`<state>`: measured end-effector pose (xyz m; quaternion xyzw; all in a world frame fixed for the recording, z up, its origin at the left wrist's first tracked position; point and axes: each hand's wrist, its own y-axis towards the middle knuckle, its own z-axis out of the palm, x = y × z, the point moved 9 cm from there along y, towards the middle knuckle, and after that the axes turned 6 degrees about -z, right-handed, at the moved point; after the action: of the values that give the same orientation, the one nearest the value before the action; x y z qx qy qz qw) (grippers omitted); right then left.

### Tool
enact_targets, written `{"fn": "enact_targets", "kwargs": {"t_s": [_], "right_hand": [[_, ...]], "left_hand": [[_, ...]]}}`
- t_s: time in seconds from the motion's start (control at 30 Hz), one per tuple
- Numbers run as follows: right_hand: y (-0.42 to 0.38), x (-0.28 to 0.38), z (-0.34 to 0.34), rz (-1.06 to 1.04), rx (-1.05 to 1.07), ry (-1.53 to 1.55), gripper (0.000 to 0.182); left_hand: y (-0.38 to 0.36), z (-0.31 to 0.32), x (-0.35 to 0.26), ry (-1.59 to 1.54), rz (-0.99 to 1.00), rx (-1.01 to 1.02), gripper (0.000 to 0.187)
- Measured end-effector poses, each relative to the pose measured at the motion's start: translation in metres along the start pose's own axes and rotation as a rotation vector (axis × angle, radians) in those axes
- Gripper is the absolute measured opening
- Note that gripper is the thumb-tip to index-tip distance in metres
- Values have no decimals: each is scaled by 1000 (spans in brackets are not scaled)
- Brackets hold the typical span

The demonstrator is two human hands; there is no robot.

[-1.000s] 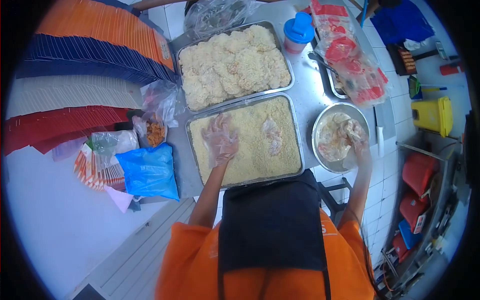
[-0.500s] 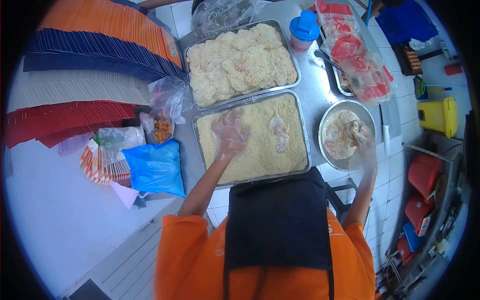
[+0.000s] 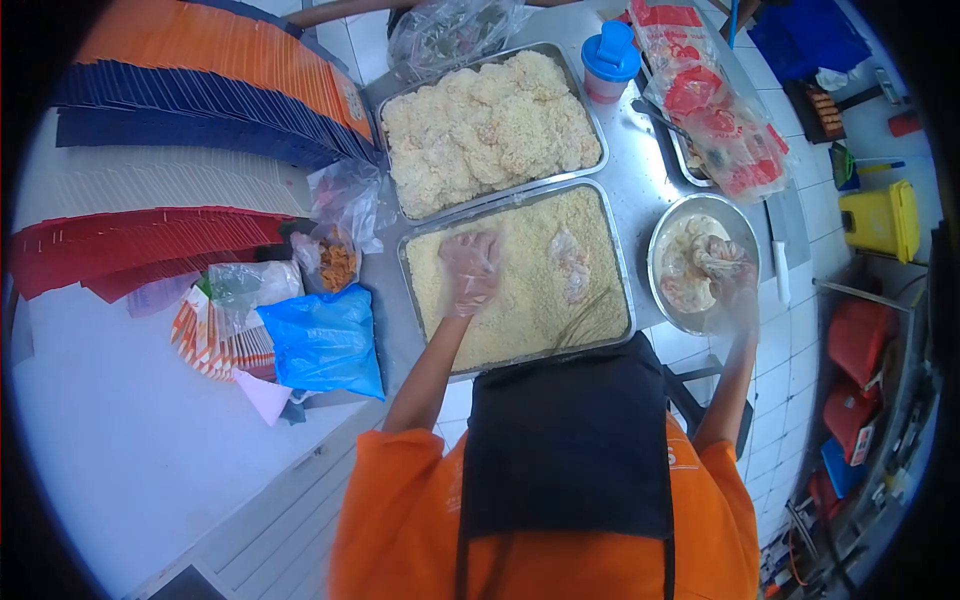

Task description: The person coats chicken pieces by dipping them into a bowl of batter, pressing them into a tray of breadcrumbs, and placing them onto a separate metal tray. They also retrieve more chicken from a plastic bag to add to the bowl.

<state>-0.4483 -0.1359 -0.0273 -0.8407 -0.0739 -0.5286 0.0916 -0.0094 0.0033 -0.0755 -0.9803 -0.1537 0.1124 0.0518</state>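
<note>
A tray of pale crumbs (image 3: 520, 335) lies in front of my body, with one crumb-dusted piece (image 3: 571, 266) on its right part. My left hand (image 3: 472, 272), in a clear plastic glove, is over the left part of the crumbs; its fingers are blurred. On the right, my gloved right hand (image 3: 727, 265) reaches into a round metal bowl (image 3: 660, 300) of pale wet pieces (image 3: 686, 285). Its fingers are curled on one of those pieces. Behind the crumb tray stands a second tray heaped with coated pieces (image 3: 490, 125).
A blue-lidded cup (image 3: 611, 65), red-printed plastic bags (image 3: 725, 135) and a white-handled tool (image 3: 781, 272) are at the back and right. To the left are a blue bag (image 3: 325, 342), a bag of brown bits (image 3: 337, 265) and stacked folded cartons (image 3: 200, 110).
The whole view has shifted slightly, moving the trays and bowl rightward in the frame. My left hand's fingers look more drawn together. My right hand stays in the bowl.
</note>
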Motion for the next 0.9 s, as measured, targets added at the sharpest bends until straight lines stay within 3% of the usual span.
{"fn": "enact_targets", "kwargs": {"t_s": [0.03,0.13,0.17,0.2,0.27,0.37,0.43,0.5,0.57,0.6,0.77,0.87,0.9], "right_hand": [[-3,4,3,108,23,74,44],[-1,-7,-3,-8,7,140,44],[-1,-13,-3,-14,10,143,44],[-1,-15,-6,-27,-22,29,43],[2,-33,-12,-47,-63,-83,43],[6,-41,-16,-188,-68,-308,44],[1,-13,-4,-31,60,-140,47],[0,-19,-6,-117,9,-62,37],[-3,-21,-10,-198,-42,16,28],[-4,-23,-11,-196,-50,-36,28],[-4,-26,-15,-200,-74,-253,30],[-9,-10,-16,-214,-54,-353,36],[-15,22,-13,-149,-45,-335,38]], "left_hand": [[1,16,15,-135,-115,245,43],[-16,17,45,-256,-211,389,49],[-17,16,51,-15,-96,417,64],[-13,5,47,-13,-100,410,64],[-15,-7,36,231,-71,625,80],[-19,15,30,54,46,778,83],[-23,4,25,41,80,683,80],[-35,-1,26,30,113,594,78],[-51,15,44,-1359,-399,670,63],[-57,10,41,-1354,-395,670,63],[-62,-104,-12,-562,78,166,39],[-46,-132,-28,-658,35,124,41],[-35,-129,-31,-658,42,125,41]]}}
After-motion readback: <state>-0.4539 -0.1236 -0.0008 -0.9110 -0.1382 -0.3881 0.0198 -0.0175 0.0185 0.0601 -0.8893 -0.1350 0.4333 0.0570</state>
